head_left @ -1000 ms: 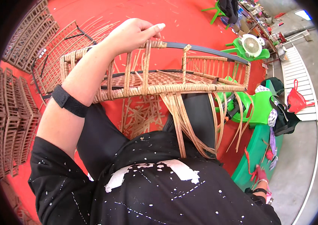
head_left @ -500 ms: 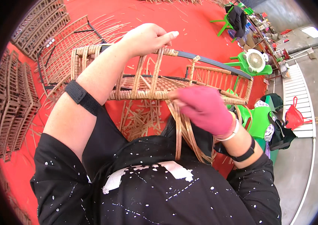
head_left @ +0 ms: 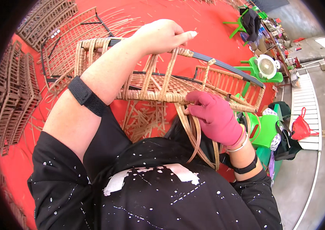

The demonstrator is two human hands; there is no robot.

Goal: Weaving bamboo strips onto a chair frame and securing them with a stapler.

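Note:
A long, half-woven rattan frame (head_left: 158,96) with dark metal bars lies across my lap. My bare left hand (head_left: 164,36) is closed over its far rail, beside the wrapped strips, with the thumb stretched out to the right; the other fingertips are hidden. At the near rail, my right hand (head_left: 212,115) wears a pink glove with bare fingertips. Its thumb and fingers pinch a rattan strip (head_left: 185,111) just under the rail. Several loose strips (head_left: 204,153) hang in loops from there toward my body.
Stacked woven racks (head_left: 13,96) stand at the left, with an unfinished woven panel (head_left: 70,50) beyond. Cut strip scraps (head_left: 147,119) litter the red floor covering. To the right are a white fan (head_left: 266,66) on a green chair, a green seat (head_left: 266,130) with bags, and a cluttered shelf (head_left: 273,38).
My right hand, blurred before over the near rail, has moved down and right and now pinches just below it. The hanging strips bow outward more. My left hand stays on the far rail.

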